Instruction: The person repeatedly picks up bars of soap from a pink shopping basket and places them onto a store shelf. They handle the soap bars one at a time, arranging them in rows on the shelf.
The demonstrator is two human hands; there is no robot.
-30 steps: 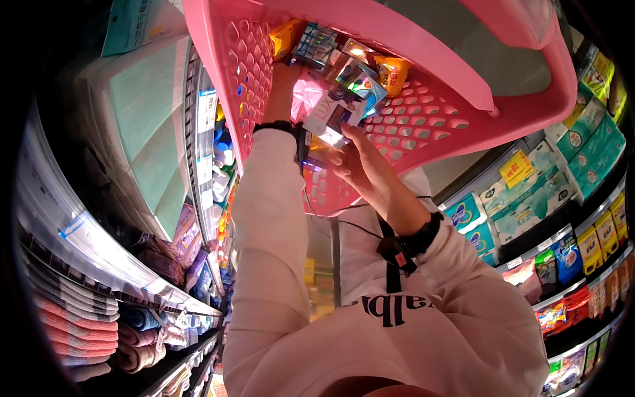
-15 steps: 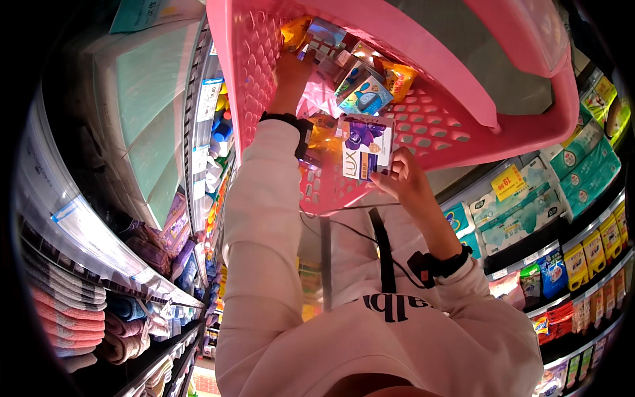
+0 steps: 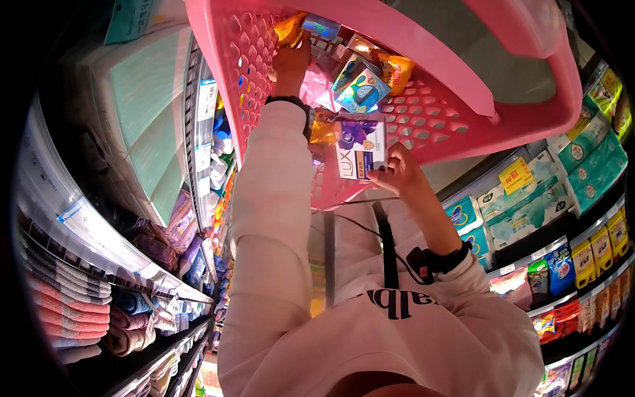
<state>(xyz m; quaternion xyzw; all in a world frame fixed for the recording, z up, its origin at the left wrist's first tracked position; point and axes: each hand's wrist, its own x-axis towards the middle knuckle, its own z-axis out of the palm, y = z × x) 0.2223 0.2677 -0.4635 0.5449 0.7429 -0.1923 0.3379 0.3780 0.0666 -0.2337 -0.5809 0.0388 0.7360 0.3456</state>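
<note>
My right hand (image 3: 400,173) pinches the lower right edge of a white soap box (image 3: 360,147) with purple flowers on it, held up over the near end of a pink shopping cart (image 3: 456,122). Deep in the cart's left side, my left hand (image 3: 290,66) has its fingers curled at a crumpled orange packet (image 3: 290,30); the fingertips are partly hidden. Beside that hand lie a pink package (image 3: 317,89), a light-blue box (image 3: 364,91) and another orange packet (image 3: 397,73). Below them, an orange-yellow packet (image 3: 323,127) is partly covered by the soap box.
Left of the cart runs a shelf with price labels (image 3: 206,99), and folded towels (image 3: 73,304) are stacked lower down. To the right, shelves hold teal tissue packs (image 3: 598,165) and yellow packages (image 3: 585,261). The cart's thick pink rim (image 3: 423,49) curves past my hands.
My left hand has reached a little farther up, to the orange packet. The soap box has shifted slightly left in my right hand's grip. The whole view has turned a little.
</note>
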